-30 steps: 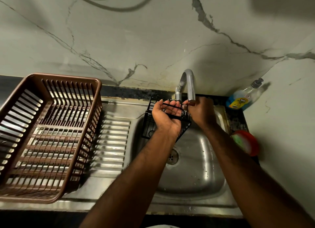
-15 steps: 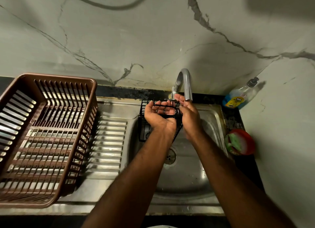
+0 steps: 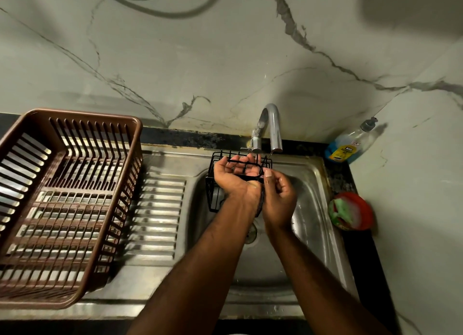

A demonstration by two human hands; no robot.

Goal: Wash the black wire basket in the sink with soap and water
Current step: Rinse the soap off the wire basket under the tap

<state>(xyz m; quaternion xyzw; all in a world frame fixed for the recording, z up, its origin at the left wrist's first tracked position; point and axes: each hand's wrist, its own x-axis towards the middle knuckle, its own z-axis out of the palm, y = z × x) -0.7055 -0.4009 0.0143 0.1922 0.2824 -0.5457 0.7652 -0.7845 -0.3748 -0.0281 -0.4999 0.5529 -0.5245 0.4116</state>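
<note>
Nearest, the left hand (image 3: 234, 178) lies palm up with its fingers (image 3: 240, 160) curled round the top wires of the black wire basket (image 3: 214, 192). It holds the basket above the floor of the sink (image 3: 308, 209), likely so that water from the tap (image 3: 271, 124) behind can run through it. The right hand (image 3: 279, 197), loosely curled, touches the basket's right rim with one fingertip, though I cannot tell whether it pinches a wire. A second ago that hand was up at the spout, and it has since dropped back to the basket, probably to rub it.

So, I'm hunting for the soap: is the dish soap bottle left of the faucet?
No, the dish soap bottle leans in the corner to the right of the faucet.
</note>
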